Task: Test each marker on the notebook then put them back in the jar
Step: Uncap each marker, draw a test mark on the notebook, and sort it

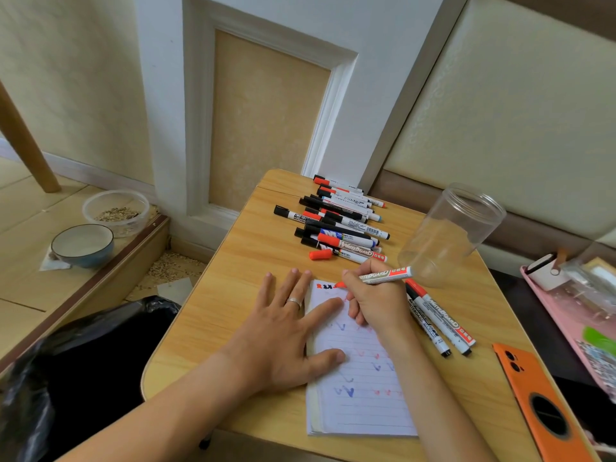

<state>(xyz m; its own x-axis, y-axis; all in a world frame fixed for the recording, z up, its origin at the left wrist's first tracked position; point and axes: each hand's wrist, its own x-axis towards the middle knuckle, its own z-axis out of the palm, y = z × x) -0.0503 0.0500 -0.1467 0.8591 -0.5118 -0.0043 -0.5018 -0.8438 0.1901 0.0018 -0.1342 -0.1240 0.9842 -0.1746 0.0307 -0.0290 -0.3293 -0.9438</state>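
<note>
Red marker tested on the notebook

The right hand (376,303) pinched a red marker (383,275) at the notebook (363,395) top edge; the left hand (283,331) lay spread on its left edge, the jar (450,235) just beside on the counter (233,295).

1. Marker held in right hand (383,274): barrel reads "WHITEBOARD", partly covered by fingers (350,278); red end label too small to read.
2. Red-capped marker (440,316) just right of the notebook (363,395): "WHITEBOARD" along barrel.
3. Marker pile (340,225) beyond the notebook: nearest red marker (353,250) reads "WHITEBOARD"; far-left black-capped marker (295,215) shows "WHITEBO…".
4. Barcode on one pile marker, digits unreadable.
5. Notebook top edge: red and black print, illegible.
</note>
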